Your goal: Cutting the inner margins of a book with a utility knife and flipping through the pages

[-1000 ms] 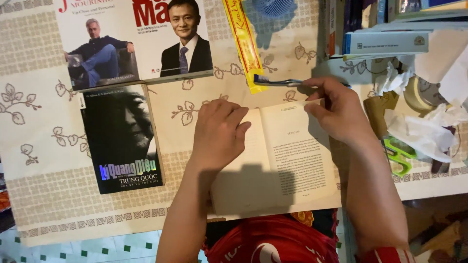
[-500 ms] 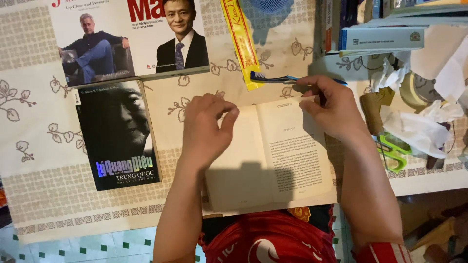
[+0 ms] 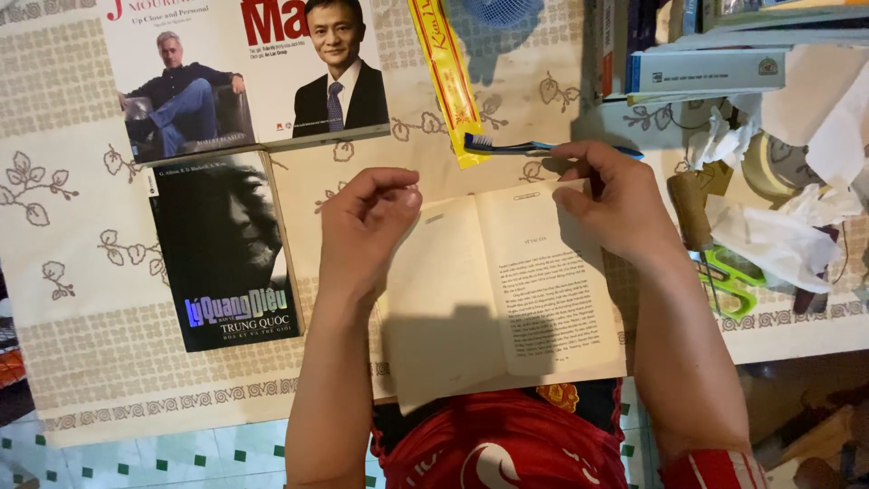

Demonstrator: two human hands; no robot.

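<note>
Head view: a yellowed paperback book [image 3: 502, 290] lies open at centre frame on the beige patterned tablecloth [image 3: 81, 272], near its front pages; a judgement only, the paging has barely begun. The left hand [image 3: 367, 222], fingers loosely curled and holding nothing, rests at the blank left page's upper corner. The right hand [image 3: 615, 204] pinches the printed right page's top edge. A blue-handled toothbrush [image 3: 511, 145] lies just above. Since the earlier frames, the left hand has slid leftward off the spine.

Patterned tablecloth [image 3: 81, 299] (tiled floor [image 3: 181, 462] below)
</note>
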